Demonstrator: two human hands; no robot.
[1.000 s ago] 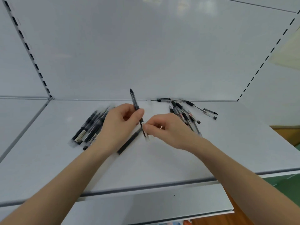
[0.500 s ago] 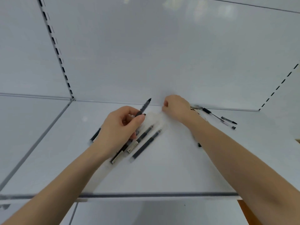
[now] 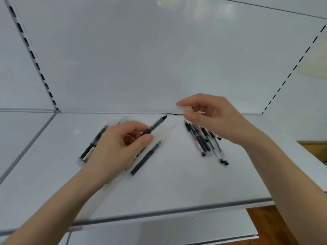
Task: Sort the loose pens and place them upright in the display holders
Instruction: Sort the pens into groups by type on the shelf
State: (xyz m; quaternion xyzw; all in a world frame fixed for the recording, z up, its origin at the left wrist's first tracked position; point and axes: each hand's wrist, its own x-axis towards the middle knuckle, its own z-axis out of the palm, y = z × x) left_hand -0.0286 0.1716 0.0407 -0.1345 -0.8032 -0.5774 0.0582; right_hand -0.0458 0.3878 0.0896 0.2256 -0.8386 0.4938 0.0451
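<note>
- White glossy metal shelf (image 3: 177, 183): flat and smooth, it carries every pen in view. I judge that a round barrel would roll or slide on it easily. No display holder shows.
- My left hand (image 3: 120, 147): low over the shelf and curled round the lower barrel of the slim black pen, with thumb and forefinger pinching it.
- My right hand (image 3: 217, 121): raised above the right-hand heap, with thumb and forefinger closed on what looks like a thin clear plastic sleeve. The other fingers are loosely curled.
- Heap of loose black and clear stick pens (image 3: 201, 138): flat on the shelf beneath my right hand, with barrels touching and crossing. They are probably best lifted one at a time from the top.
- Row of black pens in clear wrappers (image 3: 95, 144): flat on the shelf, under and beside my left hand. The film is likely slippery, so I would pinch through it to the stiff barrel.
- Slim black pen (image 3: 156, 124): held tilted, its far end pointing up toward the back wall. I judge it light, rigid and smooth. A mid-barrel grip, clear of the tip, should let me turn it upright.
- Thin clear plastic sleeve (image 3: 185, 109): limp and almost weightless, by my judgement. It may cling to my fingers.
</note>
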